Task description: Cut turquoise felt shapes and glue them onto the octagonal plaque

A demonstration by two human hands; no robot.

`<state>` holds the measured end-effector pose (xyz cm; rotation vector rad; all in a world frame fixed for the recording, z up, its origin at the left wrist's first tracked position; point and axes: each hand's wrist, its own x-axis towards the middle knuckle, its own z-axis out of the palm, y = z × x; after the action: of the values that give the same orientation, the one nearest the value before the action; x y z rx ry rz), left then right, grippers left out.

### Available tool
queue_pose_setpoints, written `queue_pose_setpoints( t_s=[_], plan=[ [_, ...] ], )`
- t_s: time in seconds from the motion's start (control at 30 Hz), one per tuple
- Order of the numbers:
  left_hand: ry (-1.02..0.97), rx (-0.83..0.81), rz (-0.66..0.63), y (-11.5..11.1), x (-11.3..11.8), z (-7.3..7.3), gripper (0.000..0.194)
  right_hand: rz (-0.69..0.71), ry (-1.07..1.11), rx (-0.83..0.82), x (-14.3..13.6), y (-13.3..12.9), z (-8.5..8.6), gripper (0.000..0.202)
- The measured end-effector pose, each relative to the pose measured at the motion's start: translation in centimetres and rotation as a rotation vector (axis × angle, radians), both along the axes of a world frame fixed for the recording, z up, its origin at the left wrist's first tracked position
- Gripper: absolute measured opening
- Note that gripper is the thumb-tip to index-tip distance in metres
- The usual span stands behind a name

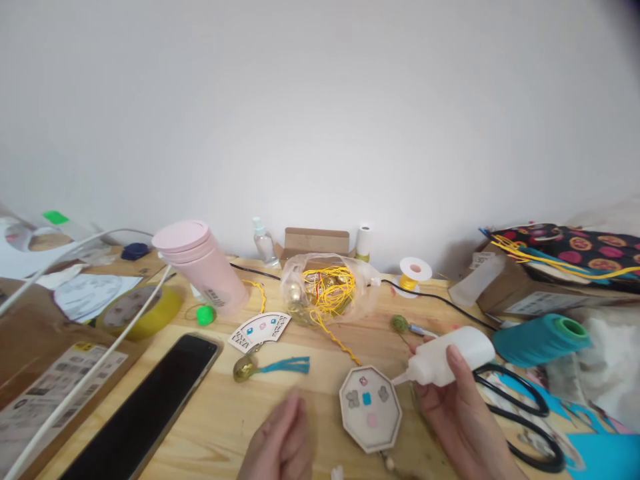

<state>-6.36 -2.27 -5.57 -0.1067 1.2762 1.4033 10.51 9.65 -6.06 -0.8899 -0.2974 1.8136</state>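
My right hand is wrapped round a white squeeze bottle, tilted so its thin nozzle points left and down. The nozzle tip is at the upper right rim of an octagonal wooden pendant, which lies on the table. Small blue, pink and grey pieces sit on the pendant's face, and a braided yellow cord runs up from its top. My left hand, slightly blurred, is closed left of the pendant, with its fingers curled; whether anything is in them is hidden. Above it lie a fan-shaped wooden pendant and a gold bell with a blue tassel.
A pink tumbler, a phone, yellow tape and a green cap are on the left. Behind stands a plastic bag with yellow cord and bells. Black-handled scissors and a teal thread cone lie right.
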Motion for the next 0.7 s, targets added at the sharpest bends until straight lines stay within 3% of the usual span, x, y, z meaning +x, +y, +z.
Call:
queue_pose_setpoints(
  t_s=[0.07, 0.17, 0.23, 0.37, 0.5, 0.6, 0.7],
  plan=[
    [-0.374, -0.048, 0.208, 0.2, -0.7, 0.5, 0.051, 0.005, 0.031, -0.009, 0.1, 0.1, -0.1, 0.029],
    [-0.559, -0.081, 0.355, -0.1, -1.5, -0.1, 0.060, -0.006, 0.064, -0.024, 0.1, 0.2, 0.0, 0.031],
    [-0.574, -0.062, 0.280, -0.6, -1.9, -0.9, 0.057, -0.015, 0.071, -0.028, 0.2, 0.2, 0.1, 0.030],
    [-0.510, 0.107, -0.036, -0.8, -2.3, -1.3, 0.048, -0.010, 0.065, -0.028, 0.2, 0.1, 0.2, 0.029],
    [-0.374, -0.034, -0.002, 0.3, -1.8, 0.2, 0.021, 0.001, 0.061, -0.009, 0.2, -0.1, 0.4, 0.025],
    [-0.316, -0.080, 0.005, 1.0, -1.6, 1.4, 0.029, 0.038, 0.056, -0.002, 0.2, -0.1, 0.5, 0.025],
    [-0.295, -0.036, -0.039, 1.2, -1.6, 2.2, 0.021, 0.043, 0.051, -0.009, 0.3, -0.1, 0.6, 0.023]
  ],
)
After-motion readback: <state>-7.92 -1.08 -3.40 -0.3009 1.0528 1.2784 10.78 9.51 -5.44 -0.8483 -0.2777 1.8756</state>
